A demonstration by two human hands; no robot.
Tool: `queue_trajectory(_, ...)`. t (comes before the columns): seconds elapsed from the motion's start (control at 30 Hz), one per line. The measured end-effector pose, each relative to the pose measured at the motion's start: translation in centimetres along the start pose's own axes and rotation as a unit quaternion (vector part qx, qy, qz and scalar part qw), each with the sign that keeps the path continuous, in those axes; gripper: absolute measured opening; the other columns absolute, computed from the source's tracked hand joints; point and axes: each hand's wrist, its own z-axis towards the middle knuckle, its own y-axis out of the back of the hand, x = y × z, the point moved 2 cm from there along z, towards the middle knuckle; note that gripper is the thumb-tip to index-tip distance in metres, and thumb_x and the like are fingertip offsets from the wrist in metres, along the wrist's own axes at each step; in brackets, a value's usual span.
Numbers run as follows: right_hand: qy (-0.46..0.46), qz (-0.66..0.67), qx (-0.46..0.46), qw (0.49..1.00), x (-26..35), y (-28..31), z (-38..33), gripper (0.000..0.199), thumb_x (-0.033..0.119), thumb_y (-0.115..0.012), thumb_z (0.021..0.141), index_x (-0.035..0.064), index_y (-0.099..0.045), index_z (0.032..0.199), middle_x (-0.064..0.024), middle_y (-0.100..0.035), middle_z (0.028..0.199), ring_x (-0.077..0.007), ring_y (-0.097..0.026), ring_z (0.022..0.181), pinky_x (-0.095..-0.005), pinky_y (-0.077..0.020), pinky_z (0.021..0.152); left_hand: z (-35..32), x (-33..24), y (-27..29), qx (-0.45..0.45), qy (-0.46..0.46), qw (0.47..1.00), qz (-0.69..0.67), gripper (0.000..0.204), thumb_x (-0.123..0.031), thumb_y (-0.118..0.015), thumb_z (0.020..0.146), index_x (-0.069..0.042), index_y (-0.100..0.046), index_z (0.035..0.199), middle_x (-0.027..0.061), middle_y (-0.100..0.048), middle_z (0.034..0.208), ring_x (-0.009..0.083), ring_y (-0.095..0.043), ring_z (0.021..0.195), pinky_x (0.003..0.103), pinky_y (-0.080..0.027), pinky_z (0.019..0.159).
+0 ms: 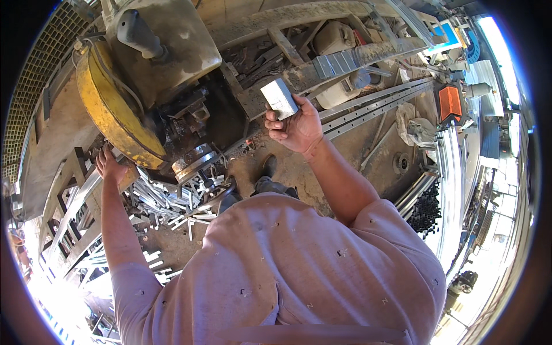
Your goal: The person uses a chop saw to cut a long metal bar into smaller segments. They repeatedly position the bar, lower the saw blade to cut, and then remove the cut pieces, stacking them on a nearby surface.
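Observation:
My right hand (296, 127) is raised in front of me, shut on a short piece of pale rectangular metal tube (279, 98), one end pointing away. My left hand (109, 165) reaches out low to the left, fingers spread, resting on a metal frame beside the yellow guard (109, 109) of a grimy cut-off saw (167, 52). It holds nothing. A black handle (141, 35) sticks up from the top of the saw. Below the saw, a heap of short cut metal pieces (172, 204) lies on the dirt floor.
Long metal bars and rails (368, 103) run across the ground ahead and to the right. An orange lamp-like box (449, 102) and bundled profiles (454, 172) lie at the right. Metal racks (75, 218) stand at the left. My dark shoes (267, 172) stand on dusty ground.

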Motion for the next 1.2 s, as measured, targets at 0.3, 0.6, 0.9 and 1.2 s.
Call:
queue_trajectory(0.3, 0.026, -0.272, -0.233, 0.933, 0.7, 4.2, 0.5, 0.04, 0.031, -0.065, 0.094, -0.0021, -0.06, 0.117, -0.0152, -0.066, 0.094, -0.0264, -0.065, 0.073, -0.0325, -0.0457, 0.055, 0.1, 0.3, -0.4, -0.02, -0.021, 1.0, -0.005, 0.12, -0.033, -0.089, 0.066, -0.016, -0.016, 0.16, 0.0154, -0.018, 0.167, 0.0351, -0.01, 0.155, 0.047, -0.011, 0.127)
queue_trajectory(0.6, 0.046, -0.463, -0.278, 0.84, 1.3, 4.7, -1.1, 0.044, 0.02, -0.071, 0.089, -0.0072, -0.059, 0.121, -0.0092, -0.063, 0.089, -0.0144, -0.061, 0.07, -0.0282, -0.0446, 0.055, 1.2, 11.3, -0.7, 0.014, 0.063, 0.994, 0.093, 0.059, -0.005, -0.063, 0.085, -0.006, -0.043, 0.14, 0.016, -0.036, 0.157, 0.0326, -0.028, 0.15, 0.041, -0.032, 0.121)
queue_trajectory(0.9, 0.086, -0.435, -0.368, 0.817, 2.2, 6.1, -8.0, 0.053, 0.015, -0.076, 0.084, -0.0075, -0.056, 0.127, -0.0063, -0.062, 0.089, -0.0135, -0.057, 0.072, -0.0285, -0.0448, 0.063, 1.8, 8.4, 0.9, -0.04, 0.152, 0.983, 0.099, 0.028, -0.028, -0.05, 0.1, -0.01, -0.065, 0.114, 0.0141, -0.069, 0.119, 0.033, -0.068, 0.112, 0.048, -0.056, 0.091)
queue_trajectory(1.2, 0.119, -0.41, -0.362, 0.829, 2.0, 6.8, -5.0, 0.04, 0.02, -0.079, 0.085, -0.0028, -0.062, 0.113, -0.006, -0.062, 0.092, -0.0145, -0.059, 0.076, -0.0288, -0.0467, 0.067, 1.5, 5.0, 1.5, -0.028, 0.102, 0.986, 0.128, 0.024, -0.024, -0.054, 0.097, -0.012, -0.067, 0.112, 0.0129, -0.073, 0.112, 0.0329, -0.071, 0.107, 0.048, -0.058, 0.087)
